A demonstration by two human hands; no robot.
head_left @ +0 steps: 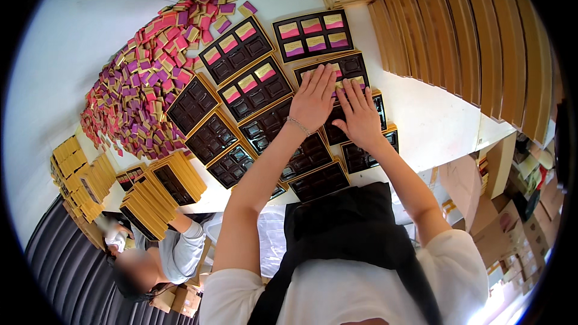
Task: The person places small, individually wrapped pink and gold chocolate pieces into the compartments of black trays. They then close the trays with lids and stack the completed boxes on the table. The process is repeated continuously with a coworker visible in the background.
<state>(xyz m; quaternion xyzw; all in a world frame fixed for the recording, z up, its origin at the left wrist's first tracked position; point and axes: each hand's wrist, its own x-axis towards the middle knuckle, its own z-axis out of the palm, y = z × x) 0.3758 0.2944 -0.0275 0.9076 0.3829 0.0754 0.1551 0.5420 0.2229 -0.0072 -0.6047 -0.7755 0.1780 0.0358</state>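
Note:
My left hand lies palm down, fingers stretched, over a black tray in a gold-edged box. Beside it, my right hand rests with straight fingers on the same tray's near row. Between and under the fingertips show small wrapped squares in gold, pink and purple; my hands partly hide them. Just beyond, another tray has wrapped squares in all its compartments. Left of my hands, one tray and a nearer tray hold squares only in their far row. Several closer trays show bare black compartments.
A large heap of loose wrapped squares covers the table's left side. Stacked gold-edged boxes stand at the near left, by a co-worker in a grey sleeve. Tall rows of brown boxes line the far right. Cardboard cartons stand lower right.

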